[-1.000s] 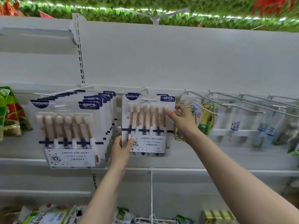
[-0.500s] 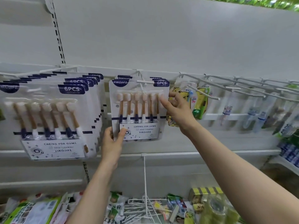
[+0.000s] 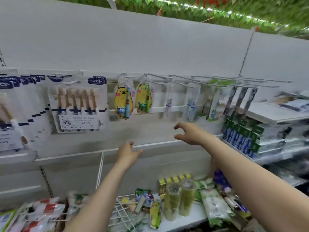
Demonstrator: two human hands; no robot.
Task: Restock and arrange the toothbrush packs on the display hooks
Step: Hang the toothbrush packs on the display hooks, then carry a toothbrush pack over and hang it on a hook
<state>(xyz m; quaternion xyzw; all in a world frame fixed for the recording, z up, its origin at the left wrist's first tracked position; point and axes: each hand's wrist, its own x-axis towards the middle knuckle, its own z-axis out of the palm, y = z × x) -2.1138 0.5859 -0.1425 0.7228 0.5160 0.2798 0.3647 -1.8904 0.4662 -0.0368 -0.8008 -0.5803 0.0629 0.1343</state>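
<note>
Both hands came off the six-brush pack; view swung right.

A half-second earlier the left hand [image 3: 127, 154] pinched the pack's lower corner and the right hand [image 3: 192, 133] held its right edge; both had let go and hung free in front of the shelf back panel [image 3: 150, 52]. The toothbrush pack [image 3: 78, 104] hung on its hook at 9 o'clock, upright: six tan-handled brushes, navy "6PCS" tab, white label. Left hand: fingers loosely spread, empty. Right hand: thumb and fingers apart, empty, at 6 o'clock below the clear toothbrush packs [image 3: 192, 101].
</note>
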